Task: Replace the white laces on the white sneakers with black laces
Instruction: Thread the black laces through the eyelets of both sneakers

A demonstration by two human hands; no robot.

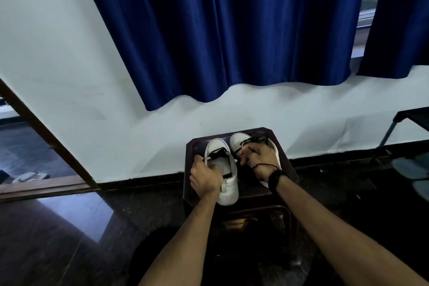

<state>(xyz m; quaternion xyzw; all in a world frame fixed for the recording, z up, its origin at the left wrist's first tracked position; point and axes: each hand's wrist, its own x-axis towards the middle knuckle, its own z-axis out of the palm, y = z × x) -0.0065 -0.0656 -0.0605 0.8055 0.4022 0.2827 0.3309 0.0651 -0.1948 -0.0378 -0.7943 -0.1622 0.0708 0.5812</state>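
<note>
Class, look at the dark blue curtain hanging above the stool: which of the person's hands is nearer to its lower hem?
The right hand. It rests on the right sneaker, farther up toward the curtain. The left hand grips the left sneaker lower down.

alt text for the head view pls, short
Two white sneakers with black laces sit on a dark stool; the left hand grips the left sneaker, the right hand works the right sneaker's lace. Blue curtain behind.
</note>
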